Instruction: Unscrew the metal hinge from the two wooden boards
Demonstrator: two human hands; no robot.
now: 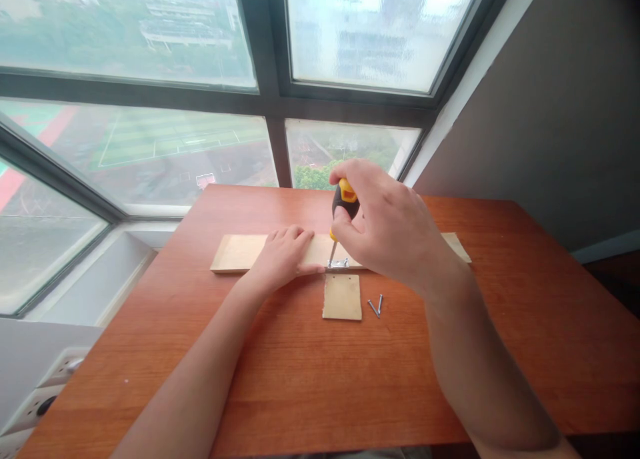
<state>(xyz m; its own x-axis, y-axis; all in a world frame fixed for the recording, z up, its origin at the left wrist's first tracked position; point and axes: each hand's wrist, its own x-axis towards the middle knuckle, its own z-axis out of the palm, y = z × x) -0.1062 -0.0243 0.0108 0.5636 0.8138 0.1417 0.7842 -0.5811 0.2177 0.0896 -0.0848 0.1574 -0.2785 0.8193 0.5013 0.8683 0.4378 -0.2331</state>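
My right hand [385, 219] is wrapped round the yellow and black handle of a screwdriver [346, 199], held nearly upright. Its tip meets a small metal hinge [338, 264] at the near edge of a long wooden board [240, 252]. Flat on that board, fingers stretched out, lies my left hand [285, 254], its thumb beside the hinge. A small square wooden piece [342, 298] with two holes near its top edge lies just below the hinge. Two loose screws [376, 306] rest to the right of it. My right hand and forearm cover part of the board.
All of this is on a reddish-brown wooden table [290, 379]. Dark-framed windows [270, 99] rise behind its far edge, and a grey wall [540, 112] stands at the right. Wall sockets [43, 399] show at the lower left.
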